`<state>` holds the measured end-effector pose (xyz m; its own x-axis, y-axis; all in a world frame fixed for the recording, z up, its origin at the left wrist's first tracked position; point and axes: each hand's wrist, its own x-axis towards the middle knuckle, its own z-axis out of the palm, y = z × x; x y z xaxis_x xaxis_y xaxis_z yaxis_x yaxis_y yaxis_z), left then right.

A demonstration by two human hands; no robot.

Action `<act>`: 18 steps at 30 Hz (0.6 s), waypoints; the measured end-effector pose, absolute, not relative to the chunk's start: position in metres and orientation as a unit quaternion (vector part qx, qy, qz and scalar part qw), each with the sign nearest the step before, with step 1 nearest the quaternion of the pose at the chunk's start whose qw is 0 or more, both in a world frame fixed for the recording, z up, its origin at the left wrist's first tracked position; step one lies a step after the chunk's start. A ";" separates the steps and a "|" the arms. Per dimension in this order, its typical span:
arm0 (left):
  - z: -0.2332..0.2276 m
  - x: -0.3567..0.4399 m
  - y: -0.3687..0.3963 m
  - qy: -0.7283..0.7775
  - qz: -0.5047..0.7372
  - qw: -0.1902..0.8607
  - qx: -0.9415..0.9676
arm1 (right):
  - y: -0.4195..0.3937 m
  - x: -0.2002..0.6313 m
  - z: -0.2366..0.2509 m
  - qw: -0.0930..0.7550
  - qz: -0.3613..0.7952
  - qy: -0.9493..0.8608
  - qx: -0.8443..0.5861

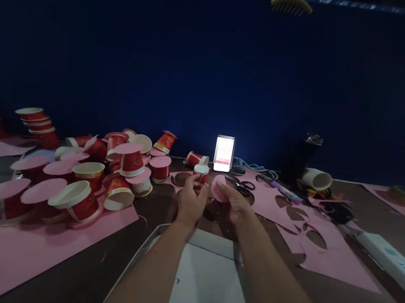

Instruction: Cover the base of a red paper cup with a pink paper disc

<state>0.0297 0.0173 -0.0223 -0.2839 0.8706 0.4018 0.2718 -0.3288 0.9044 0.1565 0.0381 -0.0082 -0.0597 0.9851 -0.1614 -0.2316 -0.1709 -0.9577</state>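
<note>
My left hand [190,200] grips a small red paper cup [201,172] with a white rim, held above the dark table. Just to its right, my right hand [234,202] pinches a round pink paper disc [218,188] close to the cup. The two hands are almost touching. A white sheet or box lid [202,287] lies under my forearms at the near edge.
A heap of red cups [104,176], several capped with pink discs, lies left on pink paper [12,254]. Pink paper with round cut-outs [308,238], scissors [246,184], a purple marker [286,192] and a white power strip [395,261] lie right. A lit phone [223,153] leans on the blue wall.
</note>
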 end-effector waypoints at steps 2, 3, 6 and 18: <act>-0.023 0.031 0.019 0.489 0.607 0.335 0.529 | 0.037 0.155 -0.011 0.499 0.656 -0.370 -0.428; -0.023 0.031 0.021 0.474 0.605 0.378 0.516 | 0.036 0.155 -0.012 0.499 0.669 -0.359 -0.417; -0.023 0.032 0.025 0.442 0.589 0.484 0.472 | 0.036 0.154 -0.013 0.501 0.671 -0.356 -0.414; -0.028 0.023 0.035 0.390 0.640 0.551 0.367 | 0.032 0.160 -0.009 0.534 0.726 -0.255 -0.350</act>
